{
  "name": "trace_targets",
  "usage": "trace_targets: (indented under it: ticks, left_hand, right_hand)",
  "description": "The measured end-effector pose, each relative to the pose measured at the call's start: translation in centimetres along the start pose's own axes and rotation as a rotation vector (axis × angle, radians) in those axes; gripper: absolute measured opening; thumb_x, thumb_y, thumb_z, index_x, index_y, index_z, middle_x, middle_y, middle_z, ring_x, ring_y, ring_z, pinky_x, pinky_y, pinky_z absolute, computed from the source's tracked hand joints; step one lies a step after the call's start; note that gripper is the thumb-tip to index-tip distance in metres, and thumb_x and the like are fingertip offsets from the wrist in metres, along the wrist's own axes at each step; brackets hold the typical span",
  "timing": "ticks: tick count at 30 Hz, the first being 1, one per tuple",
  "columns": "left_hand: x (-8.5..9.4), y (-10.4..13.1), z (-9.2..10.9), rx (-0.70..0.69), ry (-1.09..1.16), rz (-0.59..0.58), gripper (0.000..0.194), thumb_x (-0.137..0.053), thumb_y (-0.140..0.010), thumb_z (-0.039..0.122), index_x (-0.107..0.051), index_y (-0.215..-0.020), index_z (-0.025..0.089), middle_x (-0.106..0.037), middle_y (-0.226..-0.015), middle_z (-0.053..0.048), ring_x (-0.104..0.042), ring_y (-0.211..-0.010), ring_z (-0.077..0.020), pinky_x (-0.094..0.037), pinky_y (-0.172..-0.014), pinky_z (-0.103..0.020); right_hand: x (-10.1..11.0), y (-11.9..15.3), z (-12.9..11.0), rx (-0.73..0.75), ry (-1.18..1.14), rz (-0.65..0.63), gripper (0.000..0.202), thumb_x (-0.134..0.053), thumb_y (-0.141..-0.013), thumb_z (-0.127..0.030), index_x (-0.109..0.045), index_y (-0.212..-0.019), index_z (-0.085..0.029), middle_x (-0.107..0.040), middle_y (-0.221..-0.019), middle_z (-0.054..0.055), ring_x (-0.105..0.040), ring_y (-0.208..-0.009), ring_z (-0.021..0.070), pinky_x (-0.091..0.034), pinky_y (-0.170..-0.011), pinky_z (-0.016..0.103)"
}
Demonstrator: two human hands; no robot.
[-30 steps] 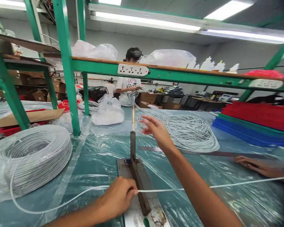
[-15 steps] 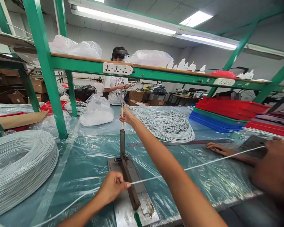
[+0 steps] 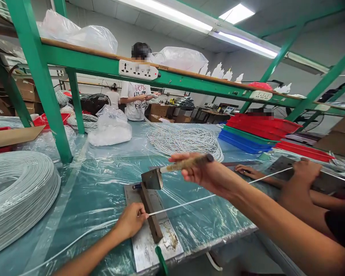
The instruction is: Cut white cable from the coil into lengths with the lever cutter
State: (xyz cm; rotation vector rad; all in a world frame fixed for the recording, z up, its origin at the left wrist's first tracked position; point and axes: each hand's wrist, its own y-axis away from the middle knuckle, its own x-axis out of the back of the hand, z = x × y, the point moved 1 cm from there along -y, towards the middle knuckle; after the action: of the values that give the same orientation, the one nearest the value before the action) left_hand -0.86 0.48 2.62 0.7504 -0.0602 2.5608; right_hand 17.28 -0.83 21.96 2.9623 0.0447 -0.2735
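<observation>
At the near side of the plastic-covered table (image 3: 94,184), the worker's left hand (image 3: 132,220) has thumb and finger pinched on a white cable (image 3: 181,205), right up against the left edge of a steel bar (image 3: 153,224) on a metal base (image 3: 143,249). The cable crosses that bar, slips behind the right forearm and reaches a co-worker's hand (image 3: 307,168) over on the right. The right hand (image 3: 202,178) is at the worn handle (image 3: 175,165) of a hinged blade (image 3: 153,179), which stands tilted up at the bar's far end; some fingers look loosely stretched, and I can't tell whether the palm closes on it. A big coil (image 3: 25,191) sits on the left, a tangled heap of cable (image 3: 186,143) farther off, with stacked trays (image 3: 258,128) to the far right.
</observation>
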Motion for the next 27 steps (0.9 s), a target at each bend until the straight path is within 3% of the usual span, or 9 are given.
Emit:
trace_targets:
  ticks: [4,6,10,13,18,23,27]
  left_hand:
    - [-0.3,-0.5,-0.7,0.026,0.073,-0.021,0.018,-0.049,-0.075,0.025,-0.047,-0.059,0.015,-0.04,-0.055,0.005,-0.038,-0.056,-0.0107,-0.026,-0.054,-0.022]
    - [-0.3,-0.7,-0.8,0.021,0.105,-0.021,0.021,-0.05,-0.074,0.027,-0.045,-0.057,0.016,-0.037,-0.053,0.006,-0.035,-0.054,-0.0099,-0.024,-0.052,-0.023]
    - [-0.8,-1.0,-1.2,0.011,0.169,-0.004,0.036,-0.054,-0.069,0.045,-0.041,-0.051,0.018,-0.03,-0.047,0.007,-0.028,-0.049,-0.0088,-0.018,-0.048,-0.024]
    - [-1.4,-1.6,-1.8,0.023,0.206,0.041,0.043,-0.058,-0.063,0.054,-0.039,-0.049,0.018,-0.03,-0.045,0.007,-0.028,-0.048,-0.0088,-0.017,-0.046,-0.023]
    - [-2.3,-2.5,-2.8,0.045,0.243,0.107,0.043,-0.065,-0.059,0.05,-0.039,-0.046,0.018,-0.032,-0.044,0.007,-0.029,-0.046,-0.008,-0.018,-0.046,-0.022]
    - [-2.7,-2.8,-3.2,0.046,0.261,0.145,0.04,-0.067,-0.057,0.045,-0.04,-0.044,0.018,-0.034,-0.043,0.006,-0.031,-0.046,-0.0081,-0.019,-0.046,-0.022]
    - [-2.8,-2.9,-3.4,0.04,0.268,0.15,0.039,-0.067,-0.057,0.041,-0.04,-0.043,0.017,-0.034,-0.042,0.007,-0.031,-0.046,-0.0081,-0.017,-0.046,-0.022]
  right_hand:
    - [1.4,4.0,3.0,-0.092,0.005,0.013,0.047,-0.072,-0.061,-0.024,-0.064,-0.107,-0.018,-0.058,-0.118,0.013,-0.061,-0.053,0.0127,-0.053,-0.049,0.025]
    - [1.7,5.6,4.4,-0.173,0.005,0.055,0.06,-0.075,-0.057,-0.026,-0.058,-0.115,-0.021,-0.061,-0.112,0.012,-0.061,-0.053,0.0141,-0.053,-0.048,0.026]
    - [1.5,7.9,6.0,-0.293,0.018,0.155,0.073,-0.068,-0.062,-0.024,-0.041,-0.129,-0.019,-0.066,-0.087,0.01,-0.06,-0.05,0.0138,-0.05,-0.043,0.023]
    - [0.7,8.4,6.4,-0.45,0.083,0.141,0.068,-0.056,-0.068,-0.021,-0.033,-0.132,-0.016,-0.065,-0.074,0.005,-0.055,-0.044,0.0105,-0.045,-0.038,0.018]
    - [-0.5,8.2,7.4,-0.636,0.272,0.011,0.053,-0.045,-0.074,-0.017,-0.033,-0.126,-0.015,-0.053,-0.056,-0.005,-0.034,-0.028,0.0025,-0.027,-0.026,0.009]
    - [-0.5,8.6,9.4,-0.63,0.23,0.037,0.046,-0.044,-0.078,-0.021,-0.032,-0.122,-0.02,-0.049,-0.059,-0.006,-0.031,-0.029,0.0015,-0.025,-0.027,0.009]
    - [0.0,8.9,11.8,-0.59,0.285,0.068,0.042,-0.047,-0.075,-0.026,-0.036,-0.116,-0.02,-0.041,-0.05,-0.01,-0.025,-0.026,0.0015,-0.018,-0.027,0.009]
